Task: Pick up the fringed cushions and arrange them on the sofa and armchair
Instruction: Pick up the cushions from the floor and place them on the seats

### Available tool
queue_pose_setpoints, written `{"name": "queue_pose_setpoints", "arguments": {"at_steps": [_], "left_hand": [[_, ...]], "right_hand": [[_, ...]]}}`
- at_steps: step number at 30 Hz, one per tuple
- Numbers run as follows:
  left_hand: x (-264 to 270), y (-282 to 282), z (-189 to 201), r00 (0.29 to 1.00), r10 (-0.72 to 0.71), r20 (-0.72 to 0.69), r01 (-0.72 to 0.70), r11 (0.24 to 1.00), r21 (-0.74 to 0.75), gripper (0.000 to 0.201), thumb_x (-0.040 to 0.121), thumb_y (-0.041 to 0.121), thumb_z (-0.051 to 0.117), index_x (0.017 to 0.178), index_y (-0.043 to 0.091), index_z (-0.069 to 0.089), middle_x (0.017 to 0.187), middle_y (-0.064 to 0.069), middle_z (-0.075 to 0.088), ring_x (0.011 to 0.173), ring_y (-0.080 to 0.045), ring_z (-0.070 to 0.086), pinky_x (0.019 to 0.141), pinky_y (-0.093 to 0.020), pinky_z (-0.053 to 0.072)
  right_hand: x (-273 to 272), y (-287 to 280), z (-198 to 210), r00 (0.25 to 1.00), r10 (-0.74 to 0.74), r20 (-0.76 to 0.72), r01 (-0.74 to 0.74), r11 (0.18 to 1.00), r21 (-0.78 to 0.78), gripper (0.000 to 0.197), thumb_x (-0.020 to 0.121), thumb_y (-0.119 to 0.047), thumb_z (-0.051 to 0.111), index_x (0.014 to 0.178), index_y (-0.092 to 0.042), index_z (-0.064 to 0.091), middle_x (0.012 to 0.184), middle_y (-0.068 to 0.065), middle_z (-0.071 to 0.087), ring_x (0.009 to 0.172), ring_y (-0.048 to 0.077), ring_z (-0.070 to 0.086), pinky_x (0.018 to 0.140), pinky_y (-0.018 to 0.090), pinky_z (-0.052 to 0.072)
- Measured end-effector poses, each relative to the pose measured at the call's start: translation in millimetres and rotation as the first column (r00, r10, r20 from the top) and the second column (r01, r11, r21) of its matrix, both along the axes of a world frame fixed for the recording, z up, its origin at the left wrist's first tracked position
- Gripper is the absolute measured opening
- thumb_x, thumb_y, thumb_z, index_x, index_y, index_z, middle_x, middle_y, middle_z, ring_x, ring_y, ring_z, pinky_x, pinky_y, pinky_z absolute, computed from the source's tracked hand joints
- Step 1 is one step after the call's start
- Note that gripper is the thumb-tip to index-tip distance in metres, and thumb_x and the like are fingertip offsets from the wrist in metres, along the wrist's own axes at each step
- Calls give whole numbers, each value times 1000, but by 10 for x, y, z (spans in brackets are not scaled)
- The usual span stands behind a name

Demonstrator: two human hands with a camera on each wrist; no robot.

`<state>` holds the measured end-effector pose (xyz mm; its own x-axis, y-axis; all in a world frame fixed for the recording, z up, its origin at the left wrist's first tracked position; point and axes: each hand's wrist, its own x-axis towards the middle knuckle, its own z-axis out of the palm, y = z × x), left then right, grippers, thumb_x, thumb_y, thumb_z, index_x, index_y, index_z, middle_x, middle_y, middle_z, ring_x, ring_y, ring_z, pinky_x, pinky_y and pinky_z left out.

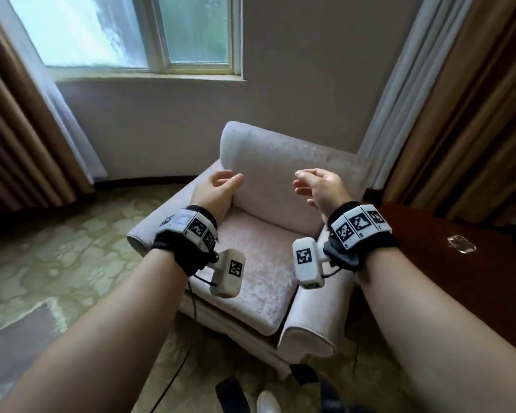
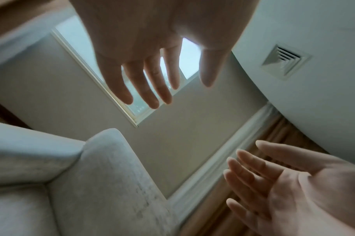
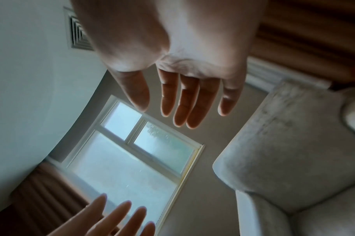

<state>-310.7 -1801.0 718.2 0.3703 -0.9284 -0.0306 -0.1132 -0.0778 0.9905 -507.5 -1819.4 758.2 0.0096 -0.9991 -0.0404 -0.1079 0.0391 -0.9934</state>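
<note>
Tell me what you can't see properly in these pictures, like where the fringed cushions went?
- Fringed cushions and sofa: in no view; the armchair seat is bare.
- Armchair's front legs: head view, hidden by the forearms and wrist cameras.
- Small clear object on the dark table: too small to identify.
- Dark things on the floor: cut off by the bottom edge.
- Left hand and right hand: open, holding nothing.

Daylit window [image 1: 137,31]; brown curtains [image 1: 471,114]; patterned carpet [image 1: 57,257]; dark side table [image 1: 474,263].
</note>
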Motion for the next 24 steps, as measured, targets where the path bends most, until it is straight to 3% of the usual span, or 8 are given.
{"name": "queue_pose_setpoints", "arguments": {"at_steps": [2,6,8,13,14,15,17,24], "left_hand": [[396,-141,-12,994,112,2,-112,994,12,38,97,23,67,129,3,63,116,-13,70,100,-23,66,74,-22,46],[1258,-147,-58,940,340,40,-341,940,20,36,98,22,67,128,2,63,107,-9,65,95,-20,62,59,-19,41],[1700,2,-131,890,455,34,-456,889,50,37,98,24,66,128,4,63,108,-7,64,97,-19,61,61,-19,41],[2732,546,-302,718,695,31,-695,715,81,36,98,26,66,128,5,63,108,-5,64,90,-16,62,58,-20,42],[2935,648,-348,686,727,27,-726,682,88,35,98,26,66,127,6,63,108,-5,64,93,-18,64,60,-23,47],[3143,741,-398,653,757,22,-755,648,94,32,98,27,67,124,8,64,108,-5,64,99,-22,66,69,-29,55],[3589,896,-511,590,807,15,-804,586,100,22,96,29,68,113,16,64,108,-4,66,109,-25,67,93,-42,55],[5025,1132,-553,501,865,18,-858,495,136,30,96,34,68,120,16,66,105,0,67,91,-13,65,76,-24,47]], "right_hand": [[413,-353,-4,995,100,15,-100,995,6,19,96,-13,59,77,-16,57,77,4,60,65,12,56,42,4,39],[1399,-828,-60,945,325,33,-325,945,21,15,96,-12,57,82,-14,59,78,4,60,67,11,56,41,4,39],[1946,-907,-125,894,446,36,-447,893,44,8,97,-11,57,89,-10,60,77,5,59,67,11,56,41,4,39],[3361,-807,-302,722,691,-4,-689,720,78,10,95,-10,59,86,-11,62,76,6,59,61,8,55,40,5,38],[3643,-754,-332,688,725,-19,-722,687,81,5,95,-10,59,92,-8,63,77,6,60,62,9,55,40,5,38],[3924,-708,-371,660,750,-36,-746,661,84,5,95,-11,60,97,-7,62,78,5,60,64,10,55,41,5,38],[4477,-623,-452,608,791,-64,-786,612,89,10,95,-12,60,102,-6,62,82,7,62,66,10,55,41,4,38],[6221,-481,-597,496,856,-146,-850,513,121,20,95,-15,60,109,-2,66,95,12,62,66,10,55,41,3,38]]}}
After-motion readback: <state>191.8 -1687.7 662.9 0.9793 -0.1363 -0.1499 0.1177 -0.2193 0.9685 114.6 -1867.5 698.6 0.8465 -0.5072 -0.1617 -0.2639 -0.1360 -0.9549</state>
